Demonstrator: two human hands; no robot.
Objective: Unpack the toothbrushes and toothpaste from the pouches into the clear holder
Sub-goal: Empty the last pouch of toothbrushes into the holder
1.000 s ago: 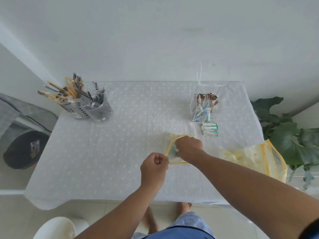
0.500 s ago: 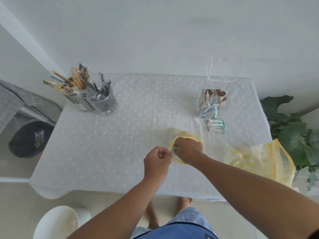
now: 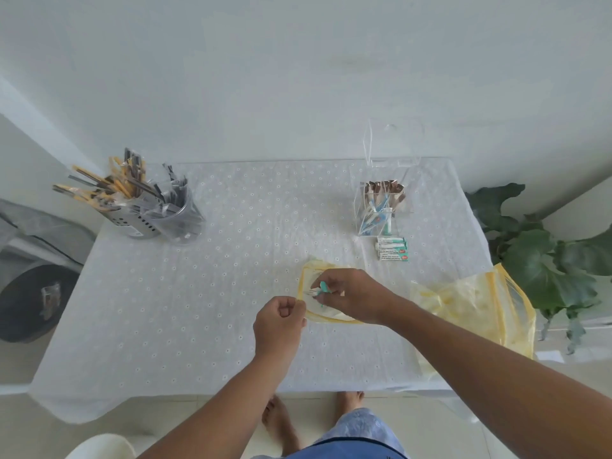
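A person stands at a table under a white eyelet cloth, both arms reaching in from below. The left hand pinches the near edge of a small yellow-trimmed pouch, holding its mouth steady. The right hand is at the pouch mouth, fingers curled around a teal toothbrush partly drawn out; something white shows beside it, possibly its wrapper, too small to be sure. To do this step well, the left hand should hold the pouch flat and taut while the right draws the brush straight out along its length so the bristles do not snag the trim. The clear holder, already holding brushes and brown sachets, stands beyond and slightly right of the pouch, well apart; toothpaste boxes lie just in front of it and may need lifting over. A heap of empty yellow pouches sits at the right edge, near the right forearm's path. Two cutlery caddies stand far left, out of the way
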